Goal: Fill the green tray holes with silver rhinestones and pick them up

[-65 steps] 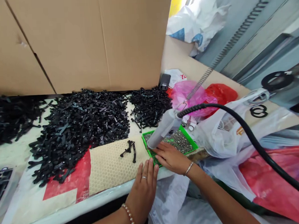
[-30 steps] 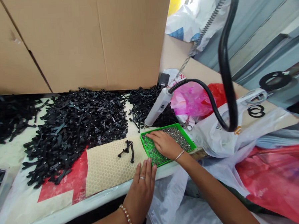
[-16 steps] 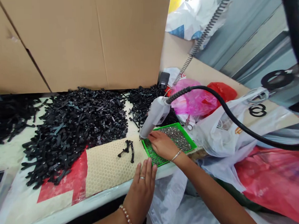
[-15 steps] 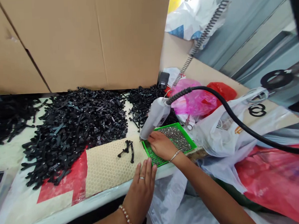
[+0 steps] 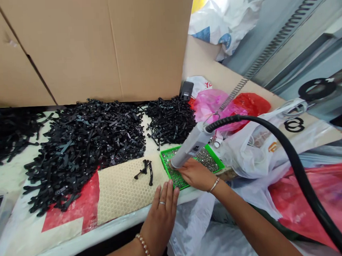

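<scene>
My right hand [image 5: 200, 175] is closed around the lower end of a grey electric screwdriver [image 5: 191, 144], which leans with its tip down over a green tray [image 5: 216, 157]. Small metal screws [image 5: 207, 159] fill the tray; my fingers partly hide the screwdriver's tip and the screws beneath. Lying flat with fingers stretched out, my left hand [image 5: 161, 214] rests at the front edge of a beige textured mat [image 5: 119, 191], beside the tray's near corner. A few slim black parts [image 5: 149, 173] lie on that mat, beyond my left fingertips.
Heaped black parts [image 5: 94, 136] cover the bench left of the mat, with a smaller pile [image 5: 172, 120] behind the tray. Cardboard [image 5: 83, 48] stands at the back. A coiled spring [image 5: 256, 66] and thick black cable [image 5: 286, 148] run from the screwdriver. Plastic bags [image 5: 246, 147] lie right.
My right hand and the screwdriver have shifted right and towards me over the tray. The spring and cable have swung right. My left hand stays in place.
</scene>
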Motion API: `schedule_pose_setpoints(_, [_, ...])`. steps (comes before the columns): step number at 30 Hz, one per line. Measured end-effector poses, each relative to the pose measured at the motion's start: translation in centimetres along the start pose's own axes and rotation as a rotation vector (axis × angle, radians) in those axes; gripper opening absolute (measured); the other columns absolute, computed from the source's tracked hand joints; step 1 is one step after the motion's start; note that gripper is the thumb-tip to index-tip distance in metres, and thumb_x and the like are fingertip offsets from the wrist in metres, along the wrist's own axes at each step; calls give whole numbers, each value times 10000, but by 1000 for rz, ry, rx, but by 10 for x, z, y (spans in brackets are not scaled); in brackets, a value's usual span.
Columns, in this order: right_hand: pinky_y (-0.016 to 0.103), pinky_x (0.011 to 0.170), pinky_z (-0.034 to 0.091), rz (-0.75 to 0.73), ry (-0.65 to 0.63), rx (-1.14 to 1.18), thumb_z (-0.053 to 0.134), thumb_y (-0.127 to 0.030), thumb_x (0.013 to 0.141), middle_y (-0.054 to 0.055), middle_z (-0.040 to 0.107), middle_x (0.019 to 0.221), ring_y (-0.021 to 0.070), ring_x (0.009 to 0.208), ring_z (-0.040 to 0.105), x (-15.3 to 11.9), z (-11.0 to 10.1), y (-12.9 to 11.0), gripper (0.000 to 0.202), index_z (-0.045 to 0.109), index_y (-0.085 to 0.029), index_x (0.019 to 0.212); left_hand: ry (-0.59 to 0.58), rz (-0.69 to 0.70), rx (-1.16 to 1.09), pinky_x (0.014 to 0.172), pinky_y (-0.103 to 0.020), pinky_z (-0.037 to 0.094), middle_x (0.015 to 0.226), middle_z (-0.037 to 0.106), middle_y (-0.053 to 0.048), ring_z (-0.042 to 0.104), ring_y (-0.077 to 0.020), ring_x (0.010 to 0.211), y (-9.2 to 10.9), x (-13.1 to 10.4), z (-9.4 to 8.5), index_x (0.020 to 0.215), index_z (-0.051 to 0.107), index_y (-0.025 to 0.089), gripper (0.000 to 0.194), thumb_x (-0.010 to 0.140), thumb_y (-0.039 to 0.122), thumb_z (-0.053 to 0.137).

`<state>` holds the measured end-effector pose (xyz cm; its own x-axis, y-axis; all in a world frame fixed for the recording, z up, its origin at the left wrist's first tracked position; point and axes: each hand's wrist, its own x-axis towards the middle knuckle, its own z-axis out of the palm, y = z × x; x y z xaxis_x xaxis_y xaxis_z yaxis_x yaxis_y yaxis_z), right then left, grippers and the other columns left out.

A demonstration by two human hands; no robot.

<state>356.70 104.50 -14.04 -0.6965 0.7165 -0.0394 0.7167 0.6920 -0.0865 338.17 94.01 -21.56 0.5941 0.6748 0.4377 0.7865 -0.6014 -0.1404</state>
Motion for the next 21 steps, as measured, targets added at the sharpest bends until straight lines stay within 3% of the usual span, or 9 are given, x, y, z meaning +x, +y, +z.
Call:
schedule_pose_setpoints(4, [428, 998, 413, 93, 52, -39, 438, -115, 866, 129, 609, 1175, 256, 1130, 522, -4, -1, 12, 347, 615, -136, 1163, 21, 4, -12, 1161, -529, 67, 1399, 392, -249, 370, -365, 1302, 1, 0, 3, 1301, 506, 34, 602, 774, 311, 598])
schedule_pose_setpoints(9, [416, 1007, 419, -41, -9, -7, 419, -100, 865, 90, 549, 1318, 230, 1152, 527, 9, 2, 1, 464, 514, -181, 1312, -9, 16, -4, 1157, -534, 59, 1397, 396, -249, 380, -361, 1296, -2, 1, -3, 1296, 521, 43, 560, 812, 321, 575])
schedule_pose_setpoints(14, [406, 989, 439, 120, 78, -6, 410, -86, 862, 115, 613, 1182, 226, 1108, 545, 14, 5, 11, 422, 596, -157, 1234, -17, 35, 8, 1159, -533, 16, 1389, 411, -244, 387, -351, 1295, -2, 3, -5, 1303, 512, 38, 538, 836, 303, 542])
schedule_pose_setpoints(17, [407, 996, 431, 114, 130, 42, 422, -92, 867, 117, 599, 1191, 225, 1112, 533, 22, 8, 14, 428, 573, -153, 1262, -16, 21, 5, 1157, -538, -2, 1394, 406, -241, 392, -351, 1292, -2, 3, -4, 1300, 513, 41, 533, 835, 301, 540])
schedule_pose_setpoints(21, [422, 1003, 408, 91, 101, -3, 437, -85, 860, 118, 569, 1241, 240, 1133, 509, 41, 13, 1, 453, 534, -151, 1298, -26, 26, -2, 1157, -531, -23, 1401, 402, -232, 385, -337, 1301, -3, 2, -3, 1309, 506, 48, 512, 857, 288, 500])
